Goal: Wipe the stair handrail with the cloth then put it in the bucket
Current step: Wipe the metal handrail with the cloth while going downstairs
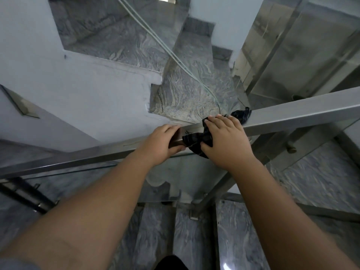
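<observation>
A square steel handrail crosses the view from lower left to upper right, with a corner joint in the middle. A dark checked cloth is draped over the rail at that joint. My right hand lies on the cloth with fingers spread over the rail's top, pressing it against the metal. Just left of the cloth, my left hand grips the rail with its fingers curled over the far side. No bucket is in view.
Glass panels hang under and beyond the rail. Grey marble stair treads drop away below, and more marble steps lie under me. White walls stand at left. Pale cables run down the stairwell.
</observation>
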